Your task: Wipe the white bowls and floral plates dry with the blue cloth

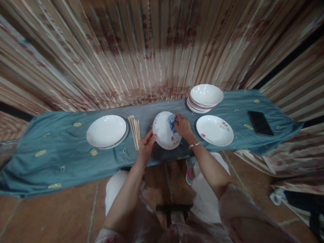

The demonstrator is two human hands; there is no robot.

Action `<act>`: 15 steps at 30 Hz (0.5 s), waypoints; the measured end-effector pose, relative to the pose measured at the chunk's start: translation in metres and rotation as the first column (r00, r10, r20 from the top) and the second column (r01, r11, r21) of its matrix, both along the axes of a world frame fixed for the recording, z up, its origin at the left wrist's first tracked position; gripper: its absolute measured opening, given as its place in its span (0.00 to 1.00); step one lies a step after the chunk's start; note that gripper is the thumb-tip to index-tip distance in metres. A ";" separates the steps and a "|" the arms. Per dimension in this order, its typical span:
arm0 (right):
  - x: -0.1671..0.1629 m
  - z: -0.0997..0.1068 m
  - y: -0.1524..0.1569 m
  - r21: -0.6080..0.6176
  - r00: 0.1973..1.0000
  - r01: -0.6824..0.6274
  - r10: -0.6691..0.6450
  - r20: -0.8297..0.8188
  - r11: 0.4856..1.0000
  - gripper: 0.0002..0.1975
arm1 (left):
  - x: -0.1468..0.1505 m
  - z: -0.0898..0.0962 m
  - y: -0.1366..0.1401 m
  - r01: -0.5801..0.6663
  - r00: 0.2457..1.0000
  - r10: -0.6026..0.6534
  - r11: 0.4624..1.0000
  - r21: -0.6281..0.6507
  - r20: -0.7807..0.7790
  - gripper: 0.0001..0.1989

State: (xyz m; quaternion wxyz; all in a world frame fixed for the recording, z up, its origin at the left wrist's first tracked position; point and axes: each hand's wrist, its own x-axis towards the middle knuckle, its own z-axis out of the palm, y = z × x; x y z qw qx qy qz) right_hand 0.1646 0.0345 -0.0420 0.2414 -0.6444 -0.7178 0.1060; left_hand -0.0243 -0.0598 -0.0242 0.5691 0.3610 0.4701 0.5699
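Note:
A white plate with a floral rim (pixel 163 131) is tilted up in front of me over the table. My left hand (pixel 147 144) grips its left edge, thumb on the face and fingers behind. A crumpled blue cloth (pixel 172 123) is bunched in my right hand (pixel 183 126), pressed against the plate's upper right face. Just left of my left hand lie several wooden chopsticks (pixel 136 131). Near my right wrist, another floral plate (pixel 215 130) lies on the cloth-covered table.
Stacked white plates (pixel 106 131) stand on the left of the teal tablecloth (pixel 68 162). At the back right is a stack of white bowls (pixel 206 96). A black phone (pixel 260 123) lies at the far right. Pleated curtains (pixel 157 60) hang behind the table.

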 end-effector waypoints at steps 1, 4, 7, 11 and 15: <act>0.003 -0.001 -0.004 -0.037 1.000 0.018 -0.018 0.014 0.999 0.20 | 0.000 -0.001 0.000 -0.001 1.000 0.001 1.000 0.004 0.004 0.29; 0.014 -0.003 -0.013 -0.101 0.998 0.055 -0.052 0.030 0.993 0.18 | 0.000 -0.001 0.001 0.004 1.000 -0.004 1.000 0.010 0.027 0.29; 0.021 -0.004 -0.018 -0.120 0.998 0.060 -0.059 0.010 0.991 0.14 | 0.000 0.001 0.001 0.012 0.999 -0.011 1.000 -0.007 0.045 0.29; 0.023 -0.002 -0.019 -0.137 0.996 0.076 -0.082 -0.041 0.988 0.12 | -0.003 0.003 0.000 -0.007 0.998 0.009 0.999 -0.043 0.055 0.30; 0.019 0.001 -0.015 -0.058 0.987 0.067 -0.074 -0.145 0.996 0.13 | -0.009 0.005 0.000 -0.053 0.996 0.058 0.996 -0.073 0.066 0.30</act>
